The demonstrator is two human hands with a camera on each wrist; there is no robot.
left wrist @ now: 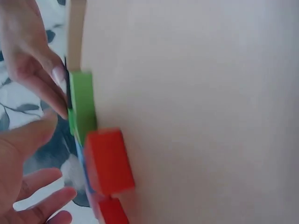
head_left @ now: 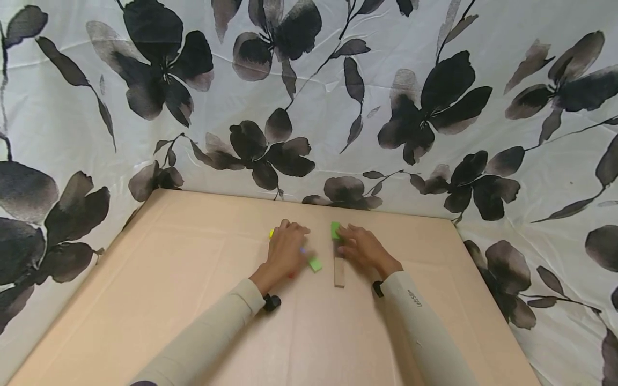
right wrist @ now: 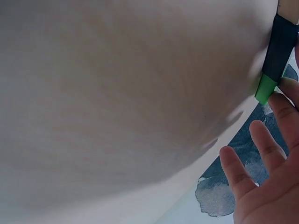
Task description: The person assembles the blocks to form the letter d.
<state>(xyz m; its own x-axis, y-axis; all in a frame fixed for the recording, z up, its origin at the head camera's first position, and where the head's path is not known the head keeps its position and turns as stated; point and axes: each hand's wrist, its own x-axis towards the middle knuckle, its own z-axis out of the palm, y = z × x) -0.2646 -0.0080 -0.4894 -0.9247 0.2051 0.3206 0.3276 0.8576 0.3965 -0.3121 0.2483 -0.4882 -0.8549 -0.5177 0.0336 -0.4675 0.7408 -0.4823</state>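
My left hand (head_left: 288, 247) is over a loose group of coloured blocks, its thumb and fingers spread with nothing between them in the left wrist view. Around it are a light green block (head_left: 315, 264), a red block (left wrist: 112, 161), a second red block (left wrist: 113, 212), a bit of blue and a yellow block (head_left: 271, 233) partly hidden behind the hand. To the right, a wooden block (head_left: 339, 273), a black block (right wrist: 280, 49) and a green block (head_left: 335, 230) lie end to end in a line. My right hand (head_left: 363, 249) rests fingertips against the green end, its other fingers extended.
The blocks lie on a light tan tabletop (head_left: 203, 252). Behind and beside it hangs a white cloth (head_left: 338, 134) printed with dark flowers. Black straps circle both wrists, below beige sleeves (head_left: 207, 327).
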